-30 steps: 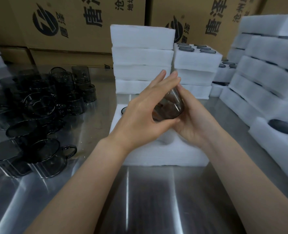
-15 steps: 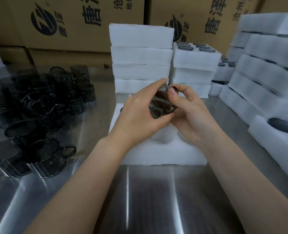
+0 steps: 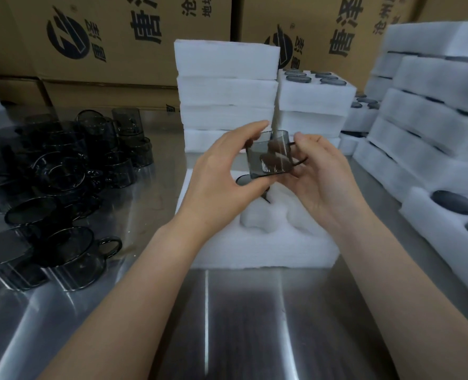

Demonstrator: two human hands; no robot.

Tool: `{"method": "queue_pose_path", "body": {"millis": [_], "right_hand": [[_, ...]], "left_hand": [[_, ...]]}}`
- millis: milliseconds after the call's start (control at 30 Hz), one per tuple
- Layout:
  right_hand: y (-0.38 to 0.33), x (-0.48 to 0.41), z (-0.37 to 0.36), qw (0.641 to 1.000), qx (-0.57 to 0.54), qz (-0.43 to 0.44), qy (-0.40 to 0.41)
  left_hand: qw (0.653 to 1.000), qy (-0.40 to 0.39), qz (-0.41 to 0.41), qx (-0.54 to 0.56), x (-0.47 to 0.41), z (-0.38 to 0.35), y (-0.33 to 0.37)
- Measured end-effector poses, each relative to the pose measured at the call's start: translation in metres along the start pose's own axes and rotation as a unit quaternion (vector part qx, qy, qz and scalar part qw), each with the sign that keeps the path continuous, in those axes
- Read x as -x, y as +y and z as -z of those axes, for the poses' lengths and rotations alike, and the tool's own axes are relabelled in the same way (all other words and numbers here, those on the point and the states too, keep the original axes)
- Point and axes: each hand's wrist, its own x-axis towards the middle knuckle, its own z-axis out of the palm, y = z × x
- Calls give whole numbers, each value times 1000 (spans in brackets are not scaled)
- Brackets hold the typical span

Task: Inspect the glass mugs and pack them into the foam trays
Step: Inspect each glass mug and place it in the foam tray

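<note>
Just above the far half of the open foam tray [image 3: 254, 250], at the middle of the scene, the smoky glass mug [image 3: 270, 154] is held clear of the foam between both hands, its thin handle [image 3: 300, 160] turned to the right. The left hand [image 3: 222, 182] spans the body from the left, fingers curled over the upper edge and thumb beneath. The right hand [image 3: 323, 176] closes on it from the right, thumb up by the handle and fingers behind the glass (they show dark through the wall). Both grips are narrow and firmly on the mug. It looks light, stiff and thin-walled, so probably brittle at the rim and handle, and the smooth surface is likely to be slippery in bare fingers. The safest hold seems to be across the body with opposed fingers, as now, since the slender handle alone would give little control. The foam looks soft and forgiving, but its pockets appear snug, so the mug would want lowering straight in. One seated mug [image 3: 245, 180] shows in the tray's far-left pocket, just below the held one, and glass knocking glass is the risk there. More loose mugs [image 3: 63, 174] crowd the steel table [image 3: 227, 325] at the left.
</note>
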Motion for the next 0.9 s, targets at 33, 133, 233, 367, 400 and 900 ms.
{"method": "queue_pose_path", "body": {"millis": [33, 133, 233, 367, 400, 900], "right_hand": [[-2, -1, 2, 1000, 4, 4, -9], [-5, -2, 6, 998, 35, 7, -54], [-9, -2, 11, 997, 64, 33, -37], [-12, -8, 20, 988, 106, 97, 65], [-12, -9, 22, 985, 115, 100, 84], [-3, -10, 30, 880, 466, 64, 68]], "left_hand": [[1000, -6, 15, 15, 0, 0, -1], [998, -33, 26, 38, 0, -3, -4], [999, -28, 23, 31, 0, -3, -6], [996, 55, 66, -6, -3, 1, -8], [994, 77, 80, -10, -4, 3, -8], [949, 15, 294, -114, -8, 17, -28]]}}
